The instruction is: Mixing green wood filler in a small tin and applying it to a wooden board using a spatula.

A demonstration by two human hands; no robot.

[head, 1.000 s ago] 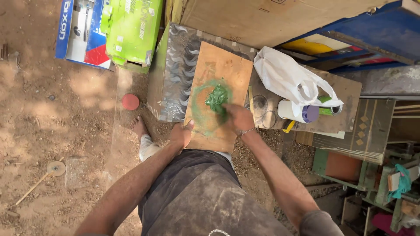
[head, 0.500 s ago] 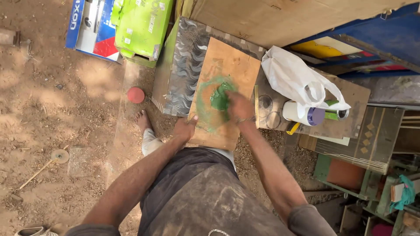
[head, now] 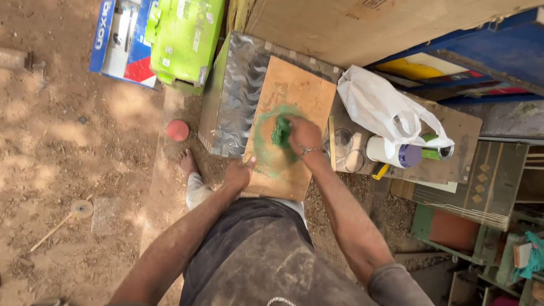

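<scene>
a flat blue, white and red printed carton (head: pixel 122 42) lies on the dirt at upper left, just beside a bright green rectangular box (head: pixel 184 39); a large plain brown cardboard box (head: pixel 362 25) spans the top

Single view, head-mounted, looking steeply down over chest and both forearms, at arm's length from the wooden board (head: pixel 292 122). Top of frame taking in boxes and a cardboard sheet (head: pixel 362 22); left side taking in bare dirt ground (head: pixel 51 141); right side taking in stacked panels.
</scene>
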